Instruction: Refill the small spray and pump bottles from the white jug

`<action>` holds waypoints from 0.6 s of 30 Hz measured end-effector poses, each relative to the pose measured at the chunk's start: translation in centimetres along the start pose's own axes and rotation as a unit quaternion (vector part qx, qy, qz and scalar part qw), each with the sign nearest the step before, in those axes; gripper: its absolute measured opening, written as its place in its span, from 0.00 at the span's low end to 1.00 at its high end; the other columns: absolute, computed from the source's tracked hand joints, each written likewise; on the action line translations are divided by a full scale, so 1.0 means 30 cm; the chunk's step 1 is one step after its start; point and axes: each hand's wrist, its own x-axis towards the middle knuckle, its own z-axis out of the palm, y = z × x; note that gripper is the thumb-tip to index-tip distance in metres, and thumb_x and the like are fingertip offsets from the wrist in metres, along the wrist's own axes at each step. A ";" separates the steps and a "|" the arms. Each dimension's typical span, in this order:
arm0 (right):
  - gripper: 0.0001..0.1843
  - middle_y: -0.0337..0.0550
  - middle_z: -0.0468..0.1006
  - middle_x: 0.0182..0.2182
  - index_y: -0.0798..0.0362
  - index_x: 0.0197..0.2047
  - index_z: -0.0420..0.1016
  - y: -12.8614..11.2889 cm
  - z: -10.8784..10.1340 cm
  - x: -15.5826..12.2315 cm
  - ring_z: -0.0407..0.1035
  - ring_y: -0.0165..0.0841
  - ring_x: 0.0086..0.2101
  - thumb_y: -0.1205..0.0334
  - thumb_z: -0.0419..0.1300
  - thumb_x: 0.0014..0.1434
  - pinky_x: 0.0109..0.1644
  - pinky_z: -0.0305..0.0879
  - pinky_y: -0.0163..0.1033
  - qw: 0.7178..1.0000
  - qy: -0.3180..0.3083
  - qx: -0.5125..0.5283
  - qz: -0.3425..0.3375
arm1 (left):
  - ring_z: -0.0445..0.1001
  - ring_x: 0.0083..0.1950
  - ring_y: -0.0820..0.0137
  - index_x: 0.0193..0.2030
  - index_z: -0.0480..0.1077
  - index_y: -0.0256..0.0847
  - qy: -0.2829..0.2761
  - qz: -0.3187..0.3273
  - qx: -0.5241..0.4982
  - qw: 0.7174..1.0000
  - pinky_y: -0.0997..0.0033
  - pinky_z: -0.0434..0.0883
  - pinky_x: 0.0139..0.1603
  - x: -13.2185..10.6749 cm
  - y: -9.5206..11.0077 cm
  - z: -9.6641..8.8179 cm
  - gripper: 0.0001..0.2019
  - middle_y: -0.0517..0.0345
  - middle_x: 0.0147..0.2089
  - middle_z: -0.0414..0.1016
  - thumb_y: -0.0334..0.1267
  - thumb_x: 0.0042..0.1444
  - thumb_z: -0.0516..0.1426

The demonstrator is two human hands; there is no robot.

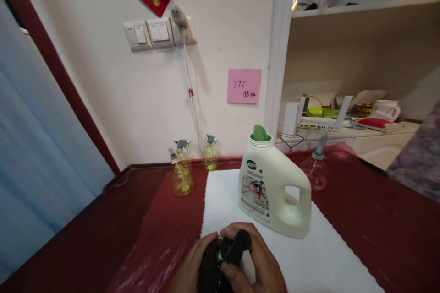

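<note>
At the bottom of the view, my left hand (192,265) wraps round the side of a dark pump bottle (209,268). My right hand (264,261) has its thumb and fingers closed round the bottle's black pump head (238,246), whose nozzle points up and to the right. The bottle's lower part is out of the frame. Beyond my hands a pale green detergent jug (275,192) stands upright on a white sheet (222,201). Its cap is off, and a green spout shows in the neck.
Several clear yellow spray bottles (183,178) stand at the back left by the wall. A clear round bottle with a grey top (316,171) is behind the jug. Clear red film covers parts of the dark red table (113,224). A cable (189,68) hangs from the wall socket.
</note>
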 end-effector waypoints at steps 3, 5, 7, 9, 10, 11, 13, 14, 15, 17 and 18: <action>0.15 0.40 0.77 0.45 0.40 0.53 0.71 -0.038 -0.033 0.029 0.73 0.35 0.46 0.48 0.59 0.65 0.48 0.70 0.36 1.000 0.005 0.003 0.009 | 0.75 0.60 0.47 0.58 0.71 0.57 0.007 0.010 0.020 1.000 0.51 0.73 0.60 -0.009 0.012 -0.002 0.28 0.57 0.58 0.78 0.48 0.48 0.67; 0.15 0.40 0.78 0.46 0.40 0.54 0.71 -0.067 -0.063 0.052 0.73 0.36 0.48 0.50 0.59 0.65 0.51 0.71 0.38 1.000 0.017 0.003 0.018 | 0.74 0.61 0.45 0.60 0.70 0.54 0.005 0.013 0.028 1.000 0.50 0.71 0.62 -0.012 0.010 0.001 0.33 0.54 0.59 0.77 0.47 0.44 0.68; 0.16 0.42 0.79 0.47 0.41 0.55 0.71 -0.100 -0.102 0.080 0.74 0.38 0.48 0.54 0.61 0.65 0.52 0.72 0.41 0.999 0.032 0.003 0.022 | 0.73 0.61 0.44 0.61 0.70 0.49 0.003 0.016 0.028 0.999 0.49 0.69 0.63 -0.011 0.001 0.005 0.36 0.50 0.60 0.76 0.48 0.42 0.70; 0.17 0.44 0.80 0.47 0.43 0.56 0.71 -0.135 -0.152 0.111 0.75 0.40 0.48 0.57 0.62 0.64 0.52 0.74 0.45 0.999 0.045 -0.002 0.015 | 0.72 0.62 0.43 0.60 0.70 0.48 0.001 0.019 0.023 1.000 0.48 0.68 0.64 -0.013 -0.010 0.007 0.37 0.48 0.60 0.76 0.49 0.41 0.70; 0.17 0.44 0.80 0.46 0.43 0.56 0.71 -0.155 -0.180 0.127 0.76 0.41 0.47 0.58 0.62 0.64 0.51 0.74 0.46 0.999 0.053 -0.009 0.004 | 0.71 0.62 0.42 0.61 0.69 0.48 0.000 0.022 0.020 1.000 0.47 0.67 0.65 -0.015 -0.014 0.007 0.38 0.47 0.61 0.75 0.49 0.40 0.71; 0.17 0.44 0.81 0.46 0.42 0.55 0.71 -0.176 -0.210 0.143 0.76 0.41 0.47 0.58 0.63 0.63 0.50 0.75 0.46 0.997 0.069 -0.019 -0.009 | 0.70 0.63 0.42 0.62 0.68 0.48 -0.003 0.026 0.016 1.000 0.46 0.66 0.65 -0.020 -0.018 0.006 0.40 0.46 0.62 0.74 0.49 0.40 0.71; 0.16 0.44 0.80 0.47 0.41 0.54 0.72 -0.220 -0.271 0.174 0.77 0.40 0.46 0.57 0.64 0.62 0.48 0.76 0.45 0.991 0.124 -0.043 -0.032 | 0.68 0.65 0.42 0.65 0.65 0.47 -0.009 0.041 -0.003 0.999 0.45 0.66 0.66 -0.032 -0.020 0.000 0.41 0.43 0.65 0.70 0.49 0.43 0.70; 0.16 0.45 0.79 0.47 0.41 0.52 0.73 -0.243 -0.301 0.188 0.77 0.41 0.45 0.56 0.65 0.61 0.48 0.76 0.47 0.986 0.156 -0.055 -0.037 | 0.68 0.66 0.43 0.66 0.63 0.47 -0.012 0.050 -0.016 0.999 0.45 0.65 0.66 -0.039 -0.019 -0.003 0.42 0.42 0.66 0.69 0.48 0.44 0.69; 0.16 0.45 0.79 0.47 0.41 0.51 0.73 -0.265 -0.329 0.202 0.77 0.41 0.45 0.55 0.66 0.60 0.49 0.75 0.49 0.978 0.194 -0.065 -0.038 | 0.68 0.66 0.43 0.67 0.61 0.46 -0.016 0.058 -0.026 0.998 0.46 0.65 0.66 -0.045 -0.018 -0.006 0.42 0.42 0.67 0.67 0.47 0.46 0.69; 0.18 0.46 0.77 0.47 0.41 0.51 0.74 -0.302 -0.385 0.225 0.76 0.42 0.45 0.52 0.67 0.57 0.56 0.70 0.56 0.959 0.262 -0.095 -0.054 | 0.68 0.66 0.45 0.68 0.61 0.48 -0.018 0.069 -0.035 0.997 0.46 0.65 0.67 -0.052 -0.016 -0.011 0.40 0.43 0.68 0.67 0.46 0.47 0.68; 0.19 0.46 0.77 0.48 0.41 0.51 0.74 -0.313 -0.413 0.234 0.75 0.42 0.45 0.50 0.67 0.57 0.58 0.67 0.58 0.948 0.289 -0.116 -0.067 | 0.68 0.66 0.45 0.67 0.61 0.49 -0.016 0.073 -0.033 0.997 0.46 0.64 0.67 -0.053 -0.016 -0.012 0.40 0.44 0.68 0.67 0.44 0.48 0.68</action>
